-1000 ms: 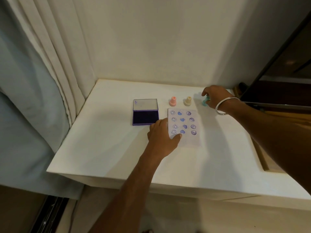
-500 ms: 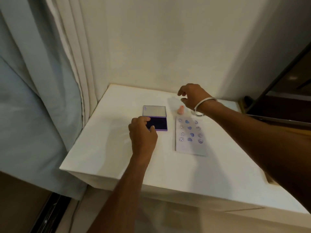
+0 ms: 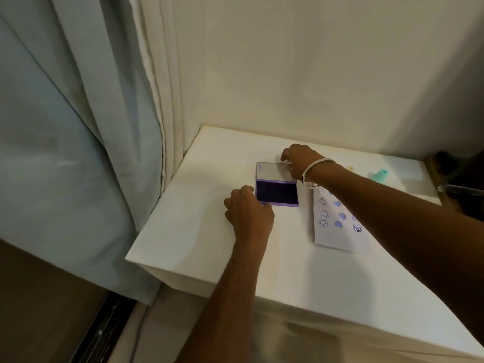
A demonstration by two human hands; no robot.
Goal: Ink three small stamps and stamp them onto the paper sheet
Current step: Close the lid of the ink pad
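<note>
Seen from above, on a white tabletop (image 3: 199, 231) set in a corner beside pale curtains (image 3: 78, 127): left hand (image 3: 248, 216) resting at the near left corner of an open purple rectangular ink pad (image 3: 277, 193), fingers curled together against its edge, likely steadying the base so it cannot slide. Right hand (image 3: 298, 163), with a silver bangle (image 3: 315, 170) on the wrist, reaching over to the clear hinged lid (image 3: 271, 171) lying flat behind the pad, fingers bent onto its far right edge; whether pinching or only touching, cannot tell. Probably about to close it, judging by the holds. Just right of both sets of fingers, a white paper sheet (image 3: 332, 237), already printed in blue-purple with columns of smiley faces, solid hearts and round seals, partly hidden under the right forearm. Farther right, well apart from the fingers, a small teal stamp (image 3: 381, 175) and a blurred yellowish stamp (image 3: 349, 169), neither held.
</note>
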